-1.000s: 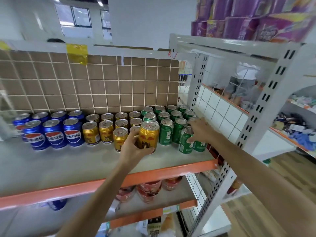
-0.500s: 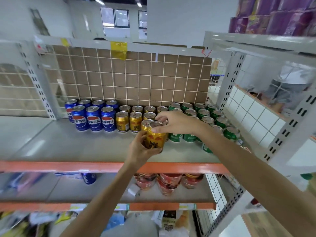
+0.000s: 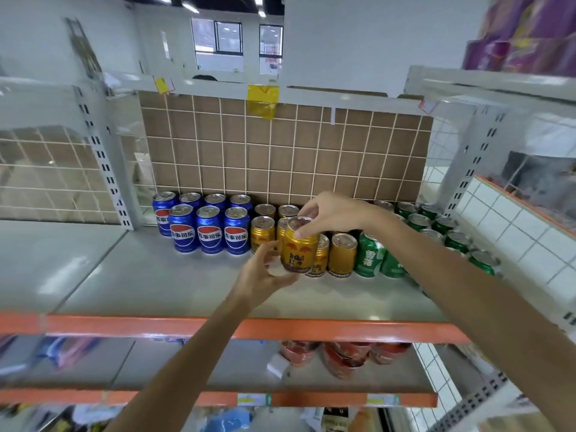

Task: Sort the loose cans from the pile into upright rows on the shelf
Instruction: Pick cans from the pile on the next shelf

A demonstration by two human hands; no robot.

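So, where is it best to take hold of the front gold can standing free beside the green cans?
Grip the gold can round its upper side wall, coming from the front and above. It stands upright, with cans close behind and on both sides, so only its front and top are open.

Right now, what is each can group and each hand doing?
Held gold can: off the shelf, tilted, in front of the gold rows.
Right hand: fingers grip the can's top rim.
Left hand: fingers at the can's lower side and base.
Blue cans: upright in rows.
Gold cans: upright in rows.
Green cans: upright in rows.
Shelf: front part bare.
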